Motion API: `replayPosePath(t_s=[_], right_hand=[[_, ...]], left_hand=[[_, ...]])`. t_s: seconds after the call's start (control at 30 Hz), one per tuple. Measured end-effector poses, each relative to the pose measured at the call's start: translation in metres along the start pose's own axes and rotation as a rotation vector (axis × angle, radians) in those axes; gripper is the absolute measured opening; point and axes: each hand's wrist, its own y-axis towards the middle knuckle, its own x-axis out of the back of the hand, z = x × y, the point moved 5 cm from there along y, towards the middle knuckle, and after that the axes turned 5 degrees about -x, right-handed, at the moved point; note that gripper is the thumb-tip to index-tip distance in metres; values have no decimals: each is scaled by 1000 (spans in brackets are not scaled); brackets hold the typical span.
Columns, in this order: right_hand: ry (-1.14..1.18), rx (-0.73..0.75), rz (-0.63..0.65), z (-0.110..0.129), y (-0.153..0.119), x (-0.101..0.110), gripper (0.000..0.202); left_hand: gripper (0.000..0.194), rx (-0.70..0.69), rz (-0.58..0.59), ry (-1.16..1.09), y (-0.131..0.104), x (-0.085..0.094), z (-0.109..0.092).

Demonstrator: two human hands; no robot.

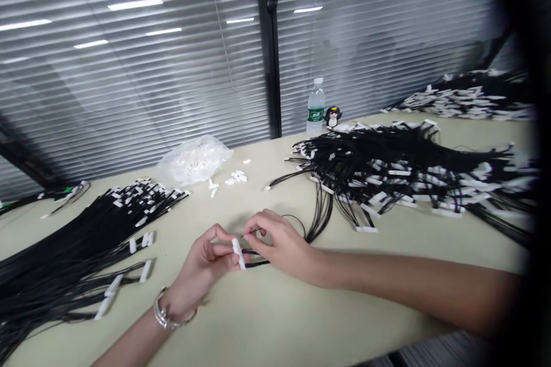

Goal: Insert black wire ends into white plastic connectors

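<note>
Between thumb and fingers, my left hand (209, 258) grips a long white connector housing (238, 253), tilted slightly at the middle of the table. Black wires (257, 263) run from the housing's right side and pass under my right hand (282, 243). That hand is closed in a pinch on a single thin black wire (293, 217), whose end points at the upper end of the housing. Whether the wire tip is inside the housing is too small to tell. More of the black wire bundle (321, 215) curves away behind my right hand.
A clear bag of small white parts (193, 159) lies at the back, with loose white connectors (236, 177) beside it. Black cables with white ends (81, 241) cover the left side; another large cable heap (387, 155) lies right. A water bottle (315, 106) and penguin figure (333, 117) stand behind.
</note>
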Motion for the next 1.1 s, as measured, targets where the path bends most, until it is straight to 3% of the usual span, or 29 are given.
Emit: replayPosePath(t_s=[0.6,0.93,1.0,1.1], right_hand=[[-598,603,-46,9,-9,-6,20],[-469,546,-23,4,-5,-6,21],[-446,479,17,-1,1,-4,23],[-337,215,99,-25,17,7,25]], left_hand=[[22,-20,-10,59,-2,0,0],[23,-24,8,35,0,-1,1],[22,-28,24,27,0,-1,1],[19,-75,43,60,-1,0,0]])
